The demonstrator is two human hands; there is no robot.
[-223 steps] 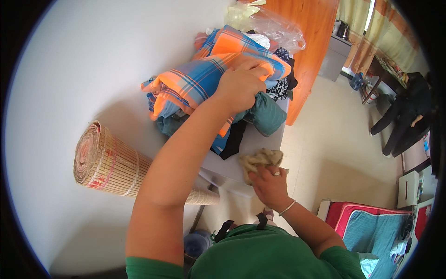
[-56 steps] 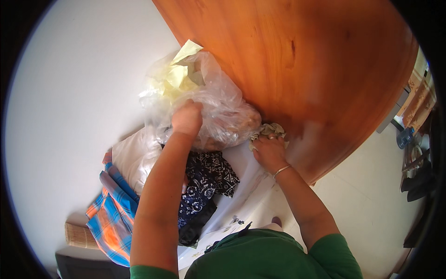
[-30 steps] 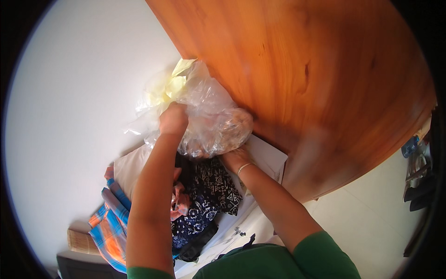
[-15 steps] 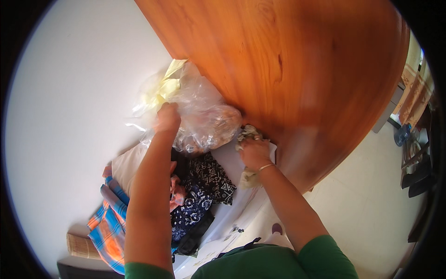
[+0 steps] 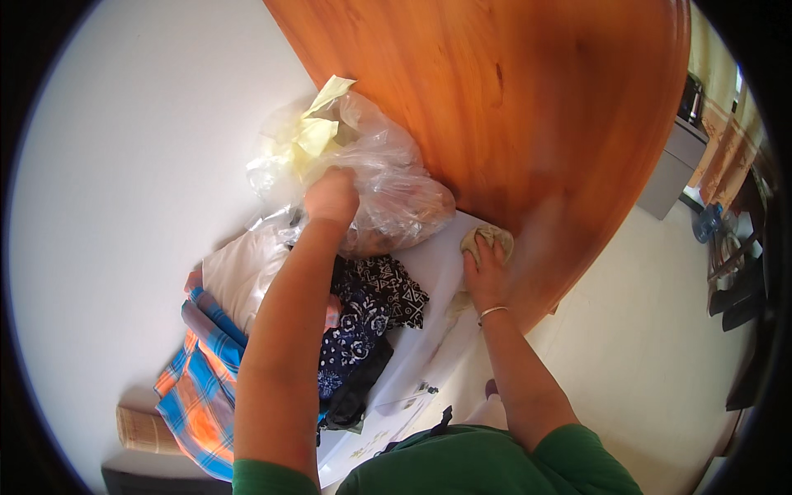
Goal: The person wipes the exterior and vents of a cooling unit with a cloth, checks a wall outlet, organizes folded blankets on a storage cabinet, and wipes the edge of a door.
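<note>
1. Just past your green shirt (image 5: 487, 462), dark printed clothes (image 5: 359, 330) lie piled on the white top (image 5: 441, 257).
2. Your right hand (image 5: 488, 280) sits palm down, fingers slightly spread and curled over a bunched beige rag (image 5: 493, 232) at the white top's corner, beside the wooden board (image 5: 495, 124); can't tell if rag touches board.
3. Rag looks light, soft, easily crumpled; best held bunched under your fingers.
4. Your left hand (image 5: 332, 196) is closed on the clear plastic bag (image 5: 396, 186), fingertips hidden; bag sits between wall (image 5: 148, 206) and board.
5. Bag looks light, slippery, thin enough to tear; grab several gathered folds.
6. Far right, blue bottle (image 5: 707, 223) near patterned curtain (image 5: 719, 157).
</note>
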